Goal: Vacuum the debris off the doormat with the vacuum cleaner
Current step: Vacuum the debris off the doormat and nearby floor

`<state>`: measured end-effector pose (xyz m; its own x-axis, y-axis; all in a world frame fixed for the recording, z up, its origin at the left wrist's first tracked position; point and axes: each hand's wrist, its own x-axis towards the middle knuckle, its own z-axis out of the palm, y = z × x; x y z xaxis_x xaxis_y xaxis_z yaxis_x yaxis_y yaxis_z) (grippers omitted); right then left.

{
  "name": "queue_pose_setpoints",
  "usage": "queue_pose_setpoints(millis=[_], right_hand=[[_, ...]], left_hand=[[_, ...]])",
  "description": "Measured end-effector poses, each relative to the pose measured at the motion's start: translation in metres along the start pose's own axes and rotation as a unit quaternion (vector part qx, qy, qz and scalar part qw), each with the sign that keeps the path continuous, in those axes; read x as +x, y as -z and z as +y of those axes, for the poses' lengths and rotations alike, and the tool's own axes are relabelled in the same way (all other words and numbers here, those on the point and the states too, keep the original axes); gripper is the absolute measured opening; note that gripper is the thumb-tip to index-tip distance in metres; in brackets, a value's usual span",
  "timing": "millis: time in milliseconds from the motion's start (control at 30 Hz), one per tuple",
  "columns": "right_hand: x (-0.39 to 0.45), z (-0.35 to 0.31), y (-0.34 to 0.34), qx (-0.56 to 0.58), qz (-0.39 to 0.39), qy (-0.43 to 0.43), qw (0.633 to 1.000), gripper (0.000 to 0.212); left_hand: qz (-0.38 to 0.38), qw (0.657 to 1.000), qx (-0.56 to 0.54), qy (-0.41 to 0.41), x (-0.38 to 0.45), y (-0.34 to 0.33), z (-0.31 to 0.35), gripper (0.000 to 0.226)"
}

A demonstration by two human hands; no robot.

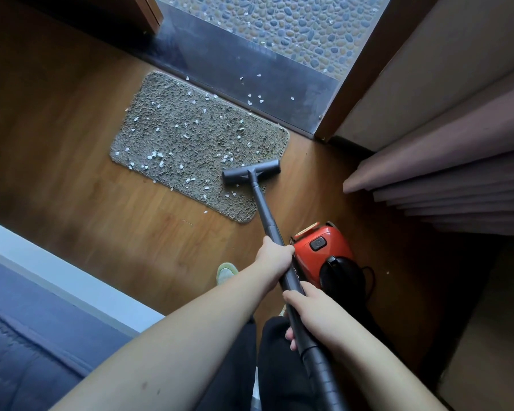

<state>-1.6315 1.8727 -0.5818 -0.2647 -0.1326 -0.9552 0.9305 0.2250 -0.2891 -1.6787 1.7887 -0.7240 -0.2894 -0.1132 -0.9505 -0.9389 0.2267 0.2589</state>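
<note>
Where hands (275, 255) grip, wand (266, 207) hides.

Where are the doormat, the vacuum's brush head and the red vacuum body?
doormat (190, 137): head view, middle of its shaggy pile.
brush head (251, 172): head view, middle of the bar.
red vacuum body (324, 247): head view, red top casing.

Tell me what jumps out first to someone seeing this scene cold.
The grey doormat in the middle of the wooden floor, speckled with white debris, draws the eye first. Next comes the vacuum head resting on the mat's near right edge, its wand gripped by the left hand and the right hand. The red vacuum body sits just right of the wand.
</note>
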Motion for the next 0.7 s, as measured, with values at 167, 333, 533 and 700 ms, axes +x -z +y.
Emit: queue_pose_setpoints(millis=[167, 333, 533, 700], right_hand=[[-0.011, 0.015, 0.0, -0.01, 0.002, -0.012, 1.0, 0.012], [-0.024, 0.021, 0.001, -0.021, -0.002, -0.007, 1.0, 0.01], [-0.03, 0.014, -0.005, -0.038, -0.005, 0.008, 0.999, 0.009], [-0.013, -0.015, -0.021, -0.023, 0.001, 0.022, 0.999, 0.01]], left_hand=[[-0.017, 1.0, -0.001, 0.012, -0.021, -0.004, -0.01, 0.059], [-0.02, 1.0, -0.004, 0.016, -0.029, -0.009, -0.022, 0.065], [-0.012, 1.0, -0.023, -0.002, -0.03, 0.0, -0.022, 0.06], [0.019, 0.997, -0.067, -0.028, -0.017, 0.029, 0.003, 0.051]])
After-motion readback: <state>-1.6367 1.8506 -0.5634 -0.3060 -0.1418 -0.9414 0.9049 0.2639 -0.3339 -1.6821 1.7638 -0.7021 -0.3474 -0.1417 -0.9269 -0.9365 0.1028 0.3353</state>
